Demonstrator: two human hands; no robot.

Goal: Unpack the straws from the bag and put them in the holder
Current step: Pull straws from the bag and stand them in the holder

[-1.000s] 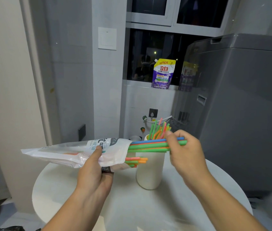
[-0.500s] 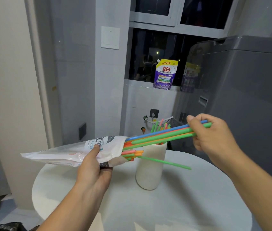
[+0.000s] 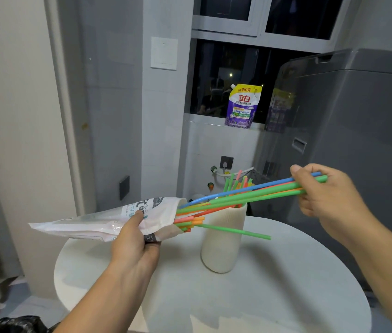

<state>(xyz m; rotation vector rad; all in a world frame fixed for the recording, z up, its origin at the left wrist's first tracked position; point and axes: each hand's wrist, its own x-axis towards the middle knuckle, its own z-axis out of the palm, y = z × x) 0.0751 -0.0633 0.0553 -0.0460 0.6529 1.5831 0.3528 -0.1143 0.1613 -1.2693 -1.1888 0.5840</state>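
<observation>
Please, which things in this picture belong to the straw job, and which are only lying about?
For the job: bag, gripped by the left hand; bunch of straws, partly out of the bag, pinched by the right hand; loose green straw sticking from the bag; white holder with other straws inside.
Lying about: purple pouch on the sill; grey appliance; wall switch.

Left hand: back to the camera, thumb on top of the bag, fingers curled beneath, gripping it near its mouth
Left forearm: bare, rising from the lower edge toward the centre
Right hand: higher than the left and well apart from it, fingers curled round the ends of a bundle of straws, one fingertip on top
Right forearm: bare, entering from the right edge, angled up and leftward
</observation>
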